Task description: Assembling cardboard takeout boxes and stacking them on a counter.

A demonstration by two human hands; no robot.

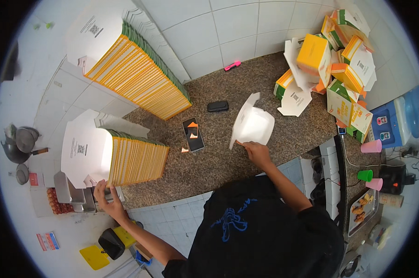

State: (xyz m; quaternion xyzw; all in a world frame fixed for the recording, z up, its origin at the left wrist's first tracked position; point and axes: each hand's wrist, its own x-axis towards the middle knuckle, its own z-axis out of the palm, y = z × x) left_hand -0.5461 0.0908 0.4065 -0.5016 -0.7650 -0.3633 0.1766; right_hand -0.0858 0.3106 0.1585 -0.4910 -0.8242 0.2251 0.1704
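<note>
My right hand (258, 155) pinches the near edge of a takeaway box (258, 127) with a white inside, standing part-open on the speckled counter. At the lower left, my left hand (108, 200) grips the near corner of the top box (87, 153) of a nested stack (137, 160), its fingertips partly hidden at the edge. These stacked boxes have yellow, white and green sides. Behind them leans a taller stack (142, 76) of the same boxes. Between the hands lie a dark phone (193, 134) with small orange and white scraps on and beside it, and a black case (218, 106).
Folded takeaway boxes (346, 109) are heaped at the far right of the granite counter (214, 162). A pink marker (232, 66) lies by the tiled wall. Further right are pink and green cups (365, 175), cables and a metal tray (363, 208) of food.
</note>
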